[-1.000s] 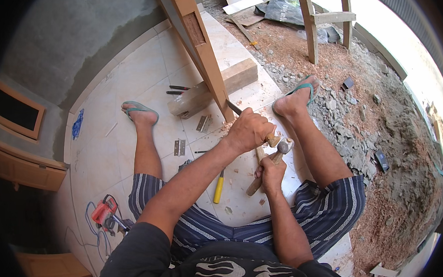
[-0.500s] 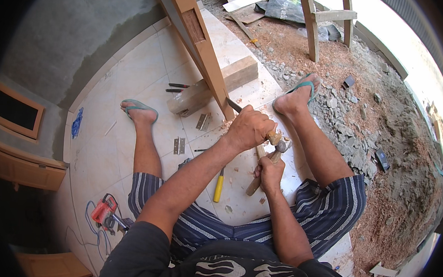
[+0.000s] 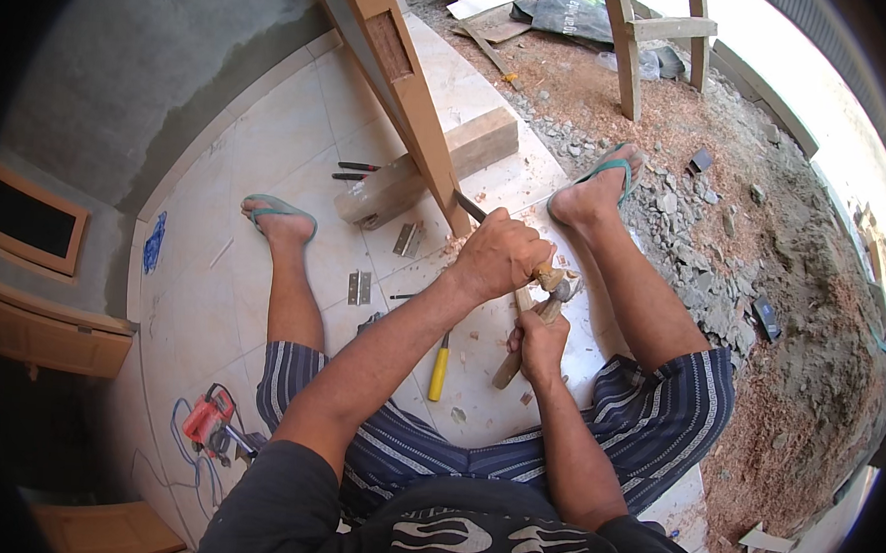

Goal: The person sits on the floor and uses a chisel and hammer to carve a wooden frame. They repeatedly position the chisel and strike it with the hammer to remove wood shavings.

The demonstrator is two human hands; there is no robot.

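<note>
My left hand (image 3: 504,257) is closed round a chisel (image 3: 470,208), whose dark blade reaches the lower end of an upright brown wooden door edge (image 3: 422,140). The butt of the chisel's handle sticks out past my fingers. Below and to the right, my right hand (image 3: 540,344) grips a hammer (image 3: 506,371) by its wooden handle. The hammer's metal head is at the handle's butt; whether they touch, I cannot tell. A squared timber block (image 3: 485,144) lies against the door edge, which has a rectangular recess higher up. Two metal hinges (image 3: 359,288) rest on the tiles nearby.
A yellow-handled tool (image 3: 439,373) lies between my legs. Black-and-red-handled tools (image 3: 356,172) lie left of the block. A red power tool (image 3: 210,420) with a blue cord sits at left. Rubble and wood shavings (image 3: 705,250) cover the ground at right, below a wooden trestle (image 3: 624,66).
</note>
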